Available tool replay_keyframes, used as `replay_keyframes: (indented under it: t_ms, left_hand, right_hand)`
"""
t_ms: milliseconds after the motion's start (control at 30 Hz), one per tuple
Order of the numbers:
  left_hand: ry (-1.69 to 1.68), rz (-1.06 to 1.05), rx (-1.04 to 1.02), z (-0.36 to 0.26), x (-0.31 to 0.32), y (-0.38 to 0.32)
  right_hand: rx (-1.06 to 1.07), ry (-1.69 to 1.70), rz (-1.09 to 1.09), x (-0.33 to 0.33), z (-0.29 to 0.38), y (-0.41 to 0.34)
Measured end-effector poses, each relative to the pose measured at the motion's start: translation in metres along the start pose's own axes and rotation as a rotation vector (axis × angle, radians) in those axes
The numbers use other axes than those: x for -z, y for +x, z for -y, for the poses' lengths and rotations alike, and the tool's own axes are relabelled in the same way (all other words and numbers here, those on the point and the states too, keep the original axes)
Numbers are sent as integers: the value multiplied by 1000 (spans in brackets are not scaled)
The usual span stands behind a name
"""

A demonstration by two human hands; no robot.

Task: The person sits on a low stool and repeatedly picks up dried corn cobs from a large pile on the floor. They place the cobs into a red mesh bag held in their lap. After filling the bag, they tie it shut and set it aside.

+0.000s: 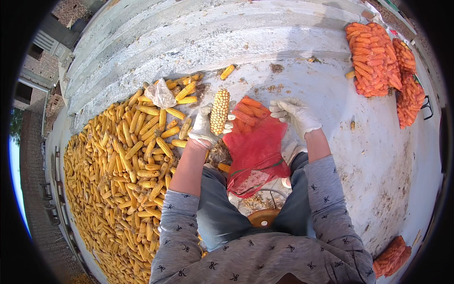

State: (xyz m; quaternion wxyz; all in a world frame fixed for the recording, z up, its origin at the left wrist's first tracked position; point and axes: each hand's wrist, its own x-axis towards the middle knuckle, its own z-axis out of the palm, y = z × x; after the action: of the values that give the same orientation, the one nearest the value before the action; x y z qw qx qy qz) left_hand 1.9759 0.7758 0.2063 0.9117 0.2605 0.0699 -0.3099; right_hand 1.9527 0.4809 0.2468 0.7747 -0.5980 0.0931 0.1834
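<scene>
An ear of yellow corn (220, 112) is gripped upright in my left hand (205, 124), which wears a pale glove. My right hand (293, 113), gloved too, is held at the upper right edge of a red mesh sack (257, 152); its fingers are bent close together, and whether they pinch the mesh or anything else cannot be told. The sack lies between my legs, with several ears of corn inside its far end and its near part slack. A large pile of corn ears (131, 170) spreads to my left.
Filled red mesh sacks (372, 58) stand at the upper right, another sack (392, 257) at the lower right. A crumpled plastic bag (161, 94) rests on the pile's far end. Concrete steps (212, 39) rise ahead. A loose ear (227, 72) lies near them.
</scene>
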Motion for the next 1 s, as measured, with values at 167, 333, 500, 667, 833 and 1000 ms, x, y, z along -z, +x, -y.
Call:
replay_keyframes:
  t_ms: [167, 333, 500, 667, 833, 1000]
  left_hand:
    - [361, 232, 103, 62, -29, 33]
    - [401, 211, 225, 90, -45, 55]
    - [496, 210, 313, 100, -57, 62]
    - [598, 110, 366, 103, -64, 66]
    - [946, -25, 169, 115, -60, 70]
    - [1427, 124, -253, 120, -52, 81]
  right_hand:
    - [240, 23, 45, -10, -17, -4]
    - [380, -88, -51, -5, -31, 9]
    - [338, -54, -110, 22, -44, 16]
    - [303, -267, -246, 38, -44, 21]
    - [41, -740, -600, 107, -24, 15]
    - [121, -1469, -675, 142, -30, -6]
